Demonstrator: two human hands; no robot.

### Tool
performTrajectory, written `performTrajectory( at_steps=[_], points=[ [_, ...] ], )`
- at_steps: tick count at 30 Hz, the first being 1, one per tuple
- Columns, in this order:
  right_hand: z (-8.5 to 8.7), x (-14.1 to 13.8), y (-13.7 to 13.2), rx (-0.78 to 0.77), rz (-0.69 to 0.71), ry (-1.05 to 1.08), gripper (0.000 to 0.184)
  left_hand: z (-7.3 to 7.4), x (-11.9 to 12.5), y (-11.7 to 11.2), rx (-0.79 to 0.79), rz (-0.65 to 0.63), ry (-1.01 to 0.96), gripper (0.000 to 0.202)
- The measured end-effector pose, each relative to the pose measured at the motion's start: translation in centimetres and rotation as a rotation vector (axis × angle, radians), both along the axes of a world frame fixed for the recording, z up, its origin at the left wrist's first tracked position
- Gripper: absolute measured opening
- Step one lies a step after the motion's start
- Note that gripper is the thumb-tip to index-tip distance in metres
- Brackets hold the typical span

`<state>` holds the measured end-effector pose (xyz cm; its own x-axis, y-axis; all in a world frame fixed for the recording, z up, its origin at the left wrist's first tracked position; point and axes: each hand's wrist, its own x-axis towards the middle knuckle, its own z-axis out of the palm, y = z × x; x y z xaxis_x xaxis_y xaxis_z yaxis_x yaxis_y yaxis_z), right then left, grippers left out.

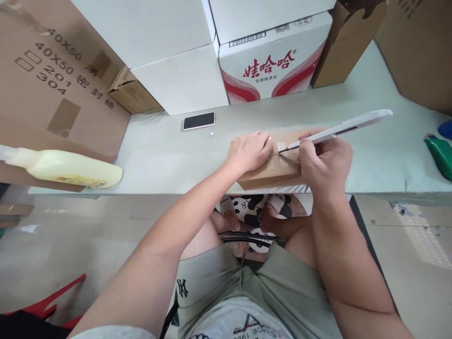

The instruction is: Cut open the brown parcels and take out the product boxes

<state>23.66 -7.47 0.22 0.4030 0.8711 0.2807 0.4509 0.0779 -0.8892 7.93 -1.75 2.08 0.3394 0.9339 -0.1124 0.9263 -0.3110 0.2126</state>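
Observation:
A small brown cardboard box [278,167] lies near the table's front edge, with clear tape [281,146] on its top. My left hand [250,149] holds the box down, its fingers bent over the left part of the top. In my right hand [326,162] is a white-handled utility knife [348,128], slanted up to the right. The knife's thin tip touches, or nearly touches, the top of the box beside the tape. Some fingers of the right hand are hidden behind the handle.
Behind lie a phone [199,121] and a tiny white piece [212,134]. White cartons [273,66] and an open brown box [335,52] line the back. A yellow bottle [74,168] is at left, a green-handled tool [439,155] at right.

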Motion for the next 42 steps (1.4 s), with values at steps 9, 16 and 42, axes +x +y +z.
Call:
performTrajectory(
  at_steps=[9,16,42],
  points=[
    [0.0,0.1,0.4,-0.050,-0.028,-0.030,0.013,0.3,0.0,-0.4,0.025,-0.002,0.009,0.042],
    [0.4,-0.1,0.6,-0.056,-0.024,-0.153,0.013,0.2,0.0,-0.6,0.044,-0.006,0.007,0.042],
    [-1.9,0.5,1.1,0.098,-0.155,-0.038,0.020,0.0,-0.1,-0.3,0.028,0.004,-0.020,0.043]
  ],
)
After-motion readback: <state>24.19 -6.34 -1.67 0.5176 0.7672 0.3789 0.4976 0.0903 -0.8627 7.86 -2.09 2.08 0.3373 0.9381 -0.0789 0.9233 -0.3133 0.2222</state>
